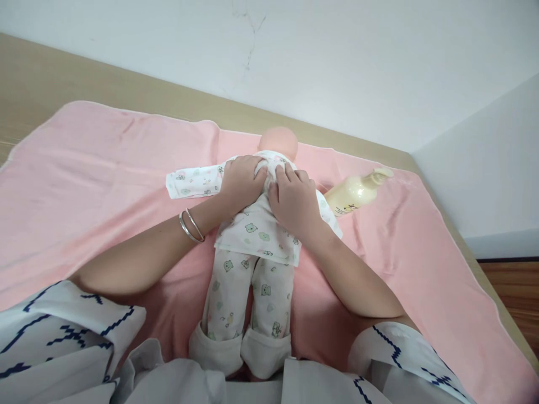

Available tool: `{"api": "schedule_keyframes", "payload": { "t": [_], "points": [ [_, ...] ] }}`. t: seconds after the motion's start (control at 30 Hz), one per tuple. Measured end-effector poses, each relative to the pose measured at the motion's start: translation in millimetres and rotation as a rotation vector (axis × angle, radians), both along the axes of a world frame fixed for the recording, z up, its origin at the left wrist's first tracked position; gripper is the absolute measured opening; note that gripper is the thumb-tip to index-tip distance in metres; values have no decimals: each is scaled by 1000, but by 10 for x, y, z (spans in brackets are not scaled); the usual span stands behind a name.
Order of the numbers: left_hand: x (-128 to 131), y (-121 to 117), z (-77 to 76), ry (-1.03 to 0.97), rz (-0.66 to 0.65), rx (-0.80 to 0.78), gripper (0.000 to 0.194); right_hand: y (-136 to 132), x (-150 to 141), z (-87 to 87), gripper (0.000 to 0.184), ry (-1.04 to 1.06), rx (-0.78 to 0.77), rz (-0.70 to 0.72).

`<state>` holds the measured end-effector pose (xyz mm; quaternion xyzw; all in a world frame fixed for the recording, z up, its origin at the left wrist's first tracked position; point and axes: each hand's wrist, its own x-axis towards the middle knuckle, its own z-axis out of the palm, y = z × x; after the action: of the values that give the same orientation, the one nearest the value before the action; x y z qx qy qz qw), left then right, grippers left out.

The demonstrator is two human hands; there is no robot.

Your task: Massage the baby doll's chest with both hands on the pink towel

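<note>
A baby doll [278, 142] lies on its back on a pink towel [84, 185], head toward the wall, dressed in a white printed top [256, 233] and matching trousers [248, 292]. My left hand [241, 182] rests on the doll's chest, fingers curled into the top's fabric near the collar. My right hand [295, 202] lies beside it, fingers also pressed on the fabric at the chest. Two silver bangles [191, 226] circle my left wrist. One empty sleeve [191, 182] of the top spreads out to the left.
A cream pump bottle [357, 193] lies on its side on the towel, just right of the doll. The towel covers a wooden surface [37, 78] against a white wall. The surface's right edge [497, 297] drops to a wooden floor.
</note>
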<state>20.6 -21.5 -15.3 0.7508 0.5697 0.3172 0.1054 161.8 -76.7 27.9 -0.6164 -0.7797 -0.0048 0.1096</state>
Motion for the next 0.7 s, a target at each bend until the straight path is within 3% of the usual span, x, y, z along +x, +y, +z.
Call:
{"api": "schedule_keyframes", "payload": {
  "t": [0.13, 0.27, 0.37, 0.57, 0.7],
  "points": [
    [0, -52, 43, 56, 33, 18, 28, -84, 56, 185, 48, 112, -19, 85],
    [-5, -61, 26, 59, 41, 71, 24, -136, 137, 331, 54, 185, 80, 67],
    [-13, -34, 7, 24, -3, 65, 22, -96, 122, 243, 58, 162, 120, 11],
    [-15, 7, -5, -51, -36, 24, 22, 44, 37, -61, 58, 191, -102, 78],
    [-2, 3, -17, -85, -46, 27, 20, -19, 115, 5, 58, 354, 57, 120]
  ]
}}
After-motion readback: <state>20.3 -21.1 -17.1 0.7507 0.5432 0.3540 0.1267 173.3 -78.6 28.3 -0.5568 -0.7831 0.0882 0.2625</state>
